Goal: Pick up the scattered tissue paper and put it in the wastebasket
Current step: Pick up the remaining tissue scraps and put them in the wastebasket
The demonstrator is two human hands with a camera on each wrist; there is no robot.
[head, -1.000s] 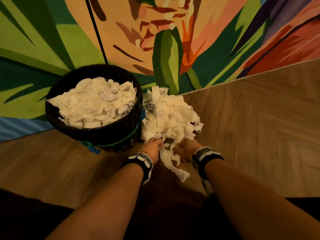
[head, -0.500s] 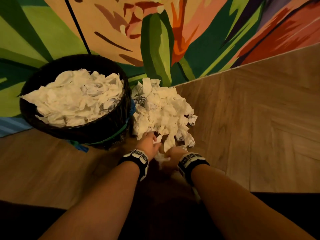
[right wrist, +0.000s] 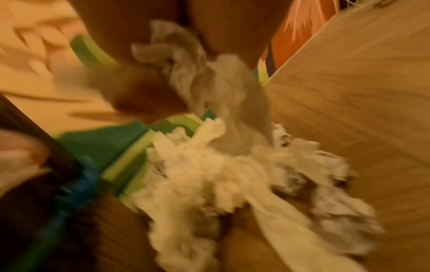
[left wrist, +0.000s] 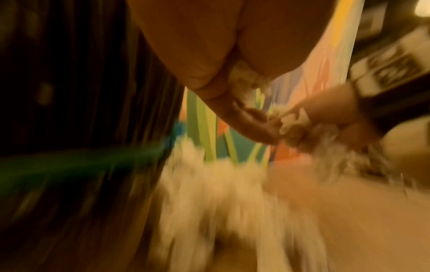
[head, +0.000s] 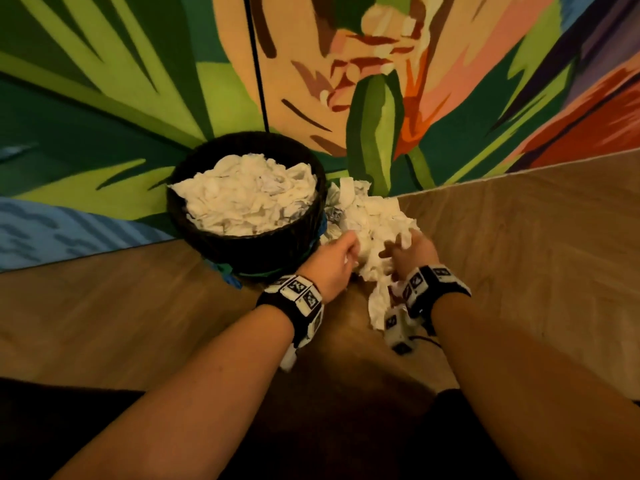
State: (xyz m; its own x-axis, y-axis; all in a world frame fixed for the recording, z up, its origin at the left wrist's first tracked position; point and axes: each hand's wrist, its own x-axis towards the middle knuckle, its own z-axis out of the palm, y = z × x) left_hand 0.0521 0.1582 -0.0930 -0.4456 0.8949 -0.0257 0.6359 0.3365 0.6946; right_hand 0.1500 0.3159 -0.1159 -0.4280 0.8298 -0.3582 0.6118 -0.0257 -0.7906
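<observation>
A black woven wastebasket [head: 266, 252] heaped with white tissue stands against the painted wall. Right beside it on the wooden floor lies a pile of scattered tissue paper [head: 372, 211]. My left hand [head: 348, 254] and right hand [head: 398, 249] are both dug into the near side of the pile, fingers curled round a bunch of tissue held between them. A strand of tissue [head: 377, 303] hangs below my right wrist. The right wrist view shows tissue [right wrist: 186, 73] clutched in the hand above the pile [right wrist: 221, 174]. The left wrist view is blurred, with tissue [left wrist: 244, 77] in the palm.
The colourful painted wall [head: 381, 81] rises just behind the basket and pile. A blue and green band [head: 228, 275] wraps the basket's base. Wooden floor [head: 519, 254] stretches to the right and in front of the basket.
Both hands have pushed forward from the pile's near edge into it and gathered a bunch between them. My head view has swung, so the basket sits nearer the middle.
</observation>
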